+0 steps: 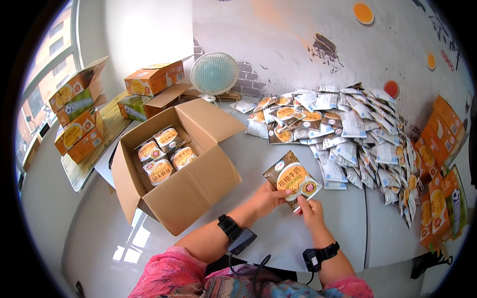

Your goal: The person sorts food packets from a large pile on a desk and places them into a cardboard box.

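Note:
Between my two hands is a brown and orange food pouch (290, 175), tilted, its printed front turned up. My left hand (271, 198) pinches its lower left edge, and my right hand (311, 212) grips its lower right corner with the thumb on top. To the left stands an open cardboard box (191, 188) with its flaps spread outward. Several similar pouches (160, 171) stand inside it in rows, partly hidden by the box walls. At the right, a big heap of pouches (343, 126) covers the table, many showing white and blue backs.
A round pale-green fan (214, 73) stands at the back by the wall. Orange and green cartons are stacked at the far left (79, 129), behind the box (154, 79) and along the right edge (437, 198). A seam (366, 228) crosses the grey table. Cables hang from my wrist straps.

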`<action>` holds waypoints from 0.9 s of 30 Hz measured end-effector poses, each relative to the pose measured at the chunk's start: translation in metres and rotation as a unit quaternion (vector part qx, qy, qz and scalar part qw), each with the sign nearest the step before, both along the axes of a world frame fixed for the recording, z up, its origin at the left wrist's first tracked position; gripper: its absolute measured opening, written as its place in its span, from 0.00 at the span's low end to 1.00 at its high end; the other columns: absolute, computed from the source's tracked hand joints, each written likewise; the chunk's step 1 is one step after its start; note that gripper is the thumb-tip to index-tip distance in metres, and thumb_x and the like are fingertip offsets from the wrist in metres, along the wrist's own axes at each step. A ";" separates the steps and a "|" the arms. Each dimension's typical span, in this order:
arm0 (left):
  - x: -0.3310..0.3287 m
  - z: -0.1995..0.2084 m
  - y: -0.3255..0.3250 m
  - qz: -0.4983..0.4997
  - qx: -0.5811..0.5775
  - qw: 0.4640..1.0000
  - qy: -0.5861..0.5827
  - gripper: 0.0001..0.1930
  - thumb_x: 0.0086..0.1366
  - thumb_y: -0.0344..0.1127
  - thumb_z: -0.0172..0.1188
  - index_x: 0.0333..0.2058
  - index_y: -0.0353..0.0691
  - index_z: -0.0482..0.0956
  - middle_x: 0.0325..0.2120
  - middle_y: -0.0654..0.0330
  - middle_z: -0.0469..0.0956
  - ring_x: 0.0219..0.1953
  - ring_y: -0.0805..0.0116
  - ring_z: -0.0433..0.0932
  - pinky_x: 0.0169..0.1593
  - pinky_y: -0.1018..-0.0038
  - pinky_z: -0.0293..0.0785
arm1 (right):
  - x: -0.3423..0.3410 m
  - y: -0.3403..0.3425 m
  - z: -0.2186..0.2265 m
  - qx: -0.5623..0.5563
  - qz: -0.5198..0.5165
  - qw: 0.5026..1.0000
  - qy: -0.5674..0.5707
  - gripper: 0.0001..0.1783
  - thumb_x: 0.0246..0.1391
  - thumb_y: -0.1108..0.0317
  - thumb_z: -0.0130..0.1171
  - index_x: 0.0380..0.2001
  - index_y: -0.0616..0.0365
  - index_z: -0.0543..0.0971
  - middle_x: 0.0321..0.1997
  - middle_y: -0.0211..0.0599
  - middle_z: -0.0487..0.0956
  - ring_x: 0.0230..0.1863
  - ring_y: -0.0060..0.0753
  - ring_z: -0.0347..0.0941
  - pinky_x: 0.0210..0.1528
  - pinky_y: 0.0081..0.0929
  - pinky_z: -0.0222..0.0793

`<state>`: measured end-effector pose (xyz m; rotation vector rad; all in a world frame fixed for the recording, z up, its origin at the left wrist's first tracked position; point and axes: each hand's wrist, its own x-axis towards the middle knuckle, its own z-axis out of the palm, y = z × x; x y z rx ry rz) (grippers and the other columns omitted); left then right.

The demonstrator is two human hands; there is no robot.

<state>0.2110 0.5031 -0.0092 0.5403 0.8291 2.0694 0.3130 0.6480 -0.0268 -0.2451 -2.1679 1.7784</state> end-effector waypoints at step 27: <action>-0.006 0.004 -0.004 -0.003 0.004 1.000 0.031 0.25 0.58 0.28 0.54 0.54 0.42 0.56 0.49 0.58 0.67 0.51 0.64 0.68 0.50 0.64 0.69 | -0.003 -0.002 -0.003 -0.055 -0.027 0.997 0.056 0.30 0.57 0.46 0.43 0.15 0.61 0.73 0.14 0.32 0.72 0.18 0.20 0.66 0.24 0.18 0.61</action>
